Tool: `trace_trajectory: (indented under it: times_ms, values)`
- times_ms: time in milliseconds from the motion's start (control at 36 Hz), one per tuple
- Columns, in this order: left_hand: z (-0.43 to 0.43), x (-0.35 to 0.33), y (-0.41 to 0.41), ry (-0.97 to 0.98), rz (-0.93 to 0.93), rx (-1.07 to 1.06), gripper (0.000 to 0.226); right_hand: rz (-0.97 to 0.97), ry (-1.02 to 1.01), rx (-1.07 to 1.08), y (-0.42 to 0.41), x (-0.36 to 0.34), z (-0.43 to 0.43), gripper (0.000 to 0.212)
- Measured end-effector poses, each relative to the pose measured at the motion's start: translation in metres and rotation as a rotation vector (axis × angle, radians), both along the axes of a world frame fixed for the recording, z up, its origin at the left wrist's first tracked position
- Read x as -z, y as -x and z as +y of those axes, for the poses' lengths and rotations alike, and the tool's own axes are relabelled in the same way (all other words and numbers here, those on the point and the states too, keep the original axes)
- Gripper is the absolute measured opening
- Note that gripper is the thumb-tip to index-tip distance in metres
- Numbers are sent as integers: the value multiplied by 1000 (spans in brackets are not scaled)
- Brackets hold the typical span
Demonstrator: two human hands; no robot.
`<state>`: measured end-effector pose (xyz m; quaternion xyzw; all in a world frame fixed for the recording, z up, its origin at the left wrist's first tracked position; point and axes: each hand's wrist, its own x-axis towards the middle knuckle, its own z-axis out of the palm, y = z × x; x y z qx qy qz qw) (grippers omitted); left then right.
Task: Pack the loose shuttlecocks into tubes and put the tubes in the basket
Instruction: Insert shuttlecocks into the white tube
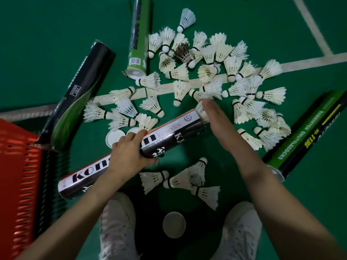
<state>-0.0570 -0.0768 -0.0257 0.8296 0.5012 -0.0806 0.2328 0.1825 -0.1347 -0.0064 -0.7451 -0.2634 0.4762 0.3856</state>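
black-and-white tube lies slanted on the green floor, in front of the shoes, mouth pointing up-right

left hand wrapped round its middle. right hand flat, fingers straight, at the mouth against a shuttlecock sitting partly inside

loose shuttlecocks scattered beyond the tube across a white court line, a few more just below it

orange basket at left edge, black tube resting on its rim. green tube up top, green-black tube at right

two white caps beside the left hand, third cap between the shoes
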Motion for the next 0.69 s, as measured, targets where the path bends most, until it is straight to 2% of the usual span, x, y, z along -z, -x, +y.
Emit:
trace_trajectory:
  times_ms: [167,333,389,417,472,528,611,694]
  values:
    - [0,0,2,104,-72,-61,91,15,11,-105,14,5,1,52]
    - [1,1,8,124,-35,-87,90,212,60,-212,18,8,3,64]
    - [0,1,12,124,-4,-103,90,182,56,-156,19,14,5,71]
    - [0,1,15,122,12,-122,90,126,52,-111,19,18,4,68]
    - [1,2,21,117,34,-166,88,-33,43,-98,17,24,-5,49]
    - [0,2,27,116,36,-189,85,-207,62,-335,8,31,-21,41]
    - [-4,5,31,109,69,-148,84,-313,136,-786,-4,39,-46,58]
    - [-6,7,32,99,131,-100,85,-349,203,-972,-7,45,-66,81]
